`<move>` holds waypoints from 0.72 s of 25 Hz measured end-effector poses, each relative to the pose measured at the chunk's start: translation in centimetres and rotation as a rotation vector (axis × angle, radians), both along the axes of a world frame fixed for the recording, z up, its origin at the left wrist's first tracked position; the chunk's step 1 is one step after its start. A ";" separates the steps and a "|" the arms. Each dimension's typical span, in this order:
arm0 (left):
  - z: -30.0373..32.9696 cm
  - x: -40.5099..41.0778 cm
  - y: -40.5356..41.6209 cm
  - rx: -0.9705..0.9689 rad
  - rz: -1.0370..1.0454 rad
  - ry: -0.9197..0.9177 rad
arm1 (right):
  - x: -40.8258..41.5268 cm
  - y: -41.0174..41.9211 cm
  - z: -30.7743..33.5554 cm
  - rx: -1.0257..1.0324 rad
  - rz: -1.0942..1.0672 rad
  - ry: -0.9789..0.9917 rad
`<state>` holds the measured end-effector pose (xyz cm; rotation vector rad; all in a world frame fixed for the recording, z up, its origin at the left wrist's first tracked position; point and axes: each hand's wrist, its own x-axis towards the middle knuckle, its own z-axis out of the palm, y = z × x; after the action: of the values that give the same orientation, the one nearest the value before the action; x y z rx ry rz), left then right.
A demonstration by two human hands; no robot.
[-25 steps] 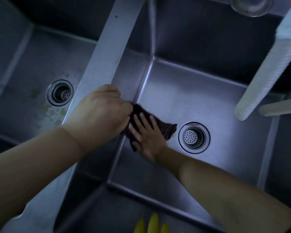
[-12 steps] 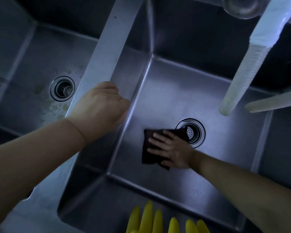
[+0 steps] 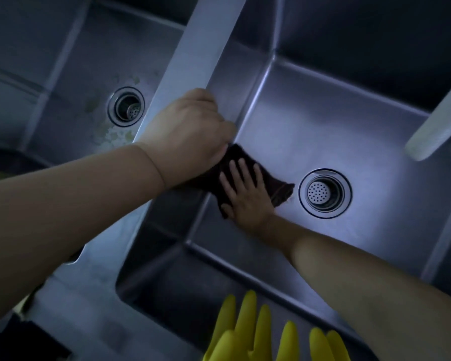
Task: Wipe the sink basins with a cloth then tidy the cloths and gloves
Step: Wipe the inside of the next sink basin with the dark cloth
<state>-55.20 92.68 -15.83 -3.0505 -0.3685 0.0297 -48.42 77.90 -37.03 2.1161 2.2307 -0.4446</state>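
Our right hand (image 3: pixel 248 196) flat on the cloth (image 3: pixel 279 190) in the right basin (image 3: pixel 349 126).
Fingers spread, palm pressing the cloth against the floor's left edge beside the drain (image 3: pixel 324 193); our left hand (image 3: pixel 190 134) curls over the divider (image 3: pixel 193 50). Gloves (image 3: pixel 258 332) drape the near rim.

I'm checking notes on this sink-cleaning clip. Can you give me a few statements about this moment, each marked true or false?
1. The right hand presses a dark cloth flat on the right basin floor. True.
2. The cloth covers the right drain strainer. False: it lies just left of it.
3. The left hand grips the divider between the basins. True.
4. The yellow gloves are on the hands. False: both hands are bare; the gloves lie at the near edge.
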 end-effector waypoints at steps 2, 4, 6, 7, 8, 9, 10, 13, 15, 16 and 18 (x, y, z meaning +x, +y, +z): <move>0.0 0.0 -0.2 0.009 0.015 0.009 | -2.3 -2.6 0.2 -0.001 0.217 0.004; -0.1 -0.2 -0.2 0.016 0.033 0.030 | -3.3 -4.3 0.4 -0.002 0.404 -0.017; -0.3 -0.1 -0.1 0.037 0.058 0.065 | -3.1 -5.4 0.8 0.038 0.509 -0.035; -0.3 0.0 -0.1 0.051 0.065 0.084 | -2.5 -6.0 0.9 0.062 0.545 -0.027; -0.3 0.1 -0.2 0.060 0.068 0.100 | -1.9 -6.7 1.0 0.078 0.580 -0.013; -0.2 0.1 -0.3 0.069 0.068 0.104 | -1.1 -7.7 1.0 0.090 0.606 0.002; -0.1 0.2 -0.4 0.079 0.066 0.099 | -0.3 -8.9 1.0 0.096 0.619 0.016; 0.3 0.4 -0.6 0.094 0.052 0.119 | 2.8 -13.6 1.0 0.076 0.603 0.016; 0.5 0.6 -0.8 0.091 0.051 0.153 | 5.2 -17.2 1.5 0.052 0.566 -0.020; 0.5 0.6 -0.8 0.080 0.062 0.180 | 6.3 -18.8 1.8 0.038 0.541 -0.035; 0.7 0.6 -0.9 0.044 0.087 0.210 | 8.0 -21.2 2.2 0.020 0.493 -0.059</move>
<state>-54.55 91.80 -15.17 -2.9481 -0.4783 0.3390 -40.41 56.69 -34.82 1.4758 2.6026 -0.3241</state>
